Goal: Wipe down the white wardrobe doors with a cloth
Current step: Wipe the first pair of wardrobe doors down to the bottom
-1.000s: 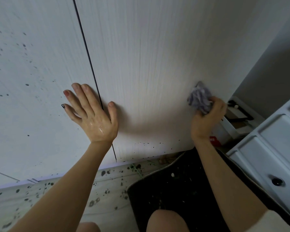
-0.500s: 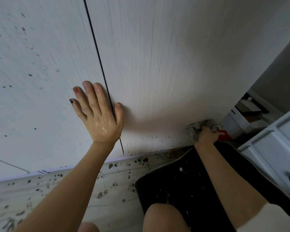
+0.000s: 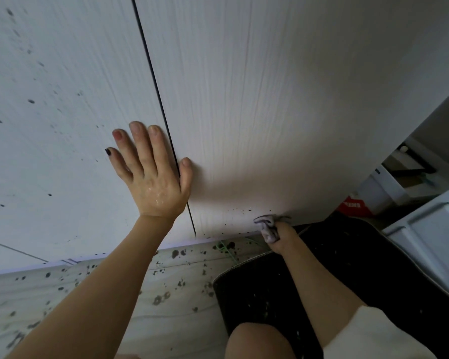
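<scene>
The crumpled grey-lilac cloth [image 3: 268,227] sits at the bottom edge of the right white wood-grain wardrobe door [image 3: 270,104], bunched in the right hand [image 3: 279,235], whose fingers curl round it and press it to the panel. Most of this door looks clean; judging by that, only a line of small dark specks [image 3: 240,211] along its lowest strip, left of the cloth, remains on it. The left white wardrobe door [image 3: 49,125], beyond the dark vertical gap [image 3: 156,81], carries scattered dark spots over much of its face and seems not yet wiped. The left hand [image 3: 153,174] lies flat across the gap, fingers straight and slightly spread, bracing. So the task looks roughly half done. Below, the pale spattered floor [image 3: 114,294] and a black mat [image 3: 347,281] lie nearer the person; white drawers [image 3: 438,229] stand at right.
</scene>
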`<state>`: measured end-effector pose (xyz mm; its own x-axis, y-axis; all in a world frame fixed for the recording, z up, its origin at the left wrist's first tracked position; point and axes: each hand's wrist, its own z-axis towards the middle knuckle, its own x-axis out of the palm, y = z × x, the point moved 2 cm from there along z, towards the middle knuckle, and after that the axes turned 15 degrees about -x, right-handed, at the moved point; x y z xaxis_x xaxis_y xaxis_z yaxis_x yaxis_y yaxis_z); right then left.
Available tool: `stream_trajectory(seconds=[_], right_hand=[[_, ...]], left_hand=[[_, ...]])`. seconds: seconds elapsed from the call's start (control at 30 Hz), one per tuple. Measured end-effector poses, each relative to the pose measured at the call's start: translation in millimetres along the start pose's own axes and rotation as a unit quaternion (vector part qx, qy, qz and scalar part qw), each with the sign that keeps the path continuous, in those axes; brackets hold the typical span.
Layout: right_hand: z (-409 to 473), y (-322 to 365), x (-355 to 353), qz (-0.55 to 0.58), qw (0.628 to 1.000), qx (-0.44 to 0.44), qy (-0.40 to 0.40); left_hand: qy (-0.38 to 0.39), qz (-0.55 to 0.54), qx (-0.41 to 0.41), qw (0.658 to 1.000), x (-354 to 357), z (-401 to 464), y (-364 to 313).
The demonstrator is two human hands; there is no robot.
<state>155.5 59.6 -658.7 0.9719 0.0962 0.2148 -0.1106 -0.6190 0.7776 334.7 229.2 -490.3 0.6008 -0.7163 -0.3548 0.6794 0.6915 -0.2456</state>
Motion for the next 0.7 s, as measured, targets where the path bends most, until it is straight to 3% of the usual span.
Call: stream_trajectory(seconds=[0.07,0.1,0.13,0.17,0.2,0.23,0.3,0.37,0.43,0.47,0.53,0.57,0.6,0.67,0.7], right_hand=[[12,-7,2,0.002,0.999,0.028,-0.026],[15,-6,5,0.068,0.995,0.055,-0.051],[18,-3,0,0.029,0.994,0.055,-0.091],[21,4,-8,-0.041,0.991,-0.004,-0.124],[23,16,-13,-0.034,0.983,-0.066,-0.167],[29,21,-18,0.104,0.972,-0.087,-0.195],[22,31,-28,0.220,0.943,-0.150,-0.197],[19,27,-32,0.209,0.954,-0.126,-0.175],[35,12,-24,0.074,0.976,-0.099,-0.178],[36,-1,-18,-0.048,0.987,-0.030,-0.152],[29,-26,-7,-0.057,0.981,0.146,-0.114],[24,-32,1,-0.070,0.988,0.124,-0.059],[15,-38,14,-0.104,0.986,0.124,0.045],[-14,-39,31,-0.164,0.980,0.080,0.078],[-9,-44,32,-0.129,0.985,0.090,0.075]], left_hand=[[0.001,0.002,0.006,1.000,1,-1,1],[0.000,0.002,0.007,1.000,2,-1,1],[0.000,0.003,0.007,1.000,2,-1,2],[-0.001,0.004,0.005,1.000,2,-1,2],[-0.003,0.003,0.004,1.000,3,-2,2],[-0.006,0.001,0.002,1.000,3,-2,2],[-0.011,-0.005,0.000,1.000,4,-2,1],[-0.011,-0.009,0.000,1.000,5,-2,2],[-0.011,-0.011,0.002,1.000,6,-2,3],[-0.012,-0.011,0.003,1.000,7,-3,4],[-0.014,-0.011,0.003,1.000,8,-2,4],[-0.016,-0.011,0.003,1.000,8,-2,4],[-0.017,-0.012,0.002,1.000,8,-2,4],[-0.018,-0.014,0.004,1.000,9,-3,4],[-0.018,-0.016,0.005,1.000,9,-3,4]])
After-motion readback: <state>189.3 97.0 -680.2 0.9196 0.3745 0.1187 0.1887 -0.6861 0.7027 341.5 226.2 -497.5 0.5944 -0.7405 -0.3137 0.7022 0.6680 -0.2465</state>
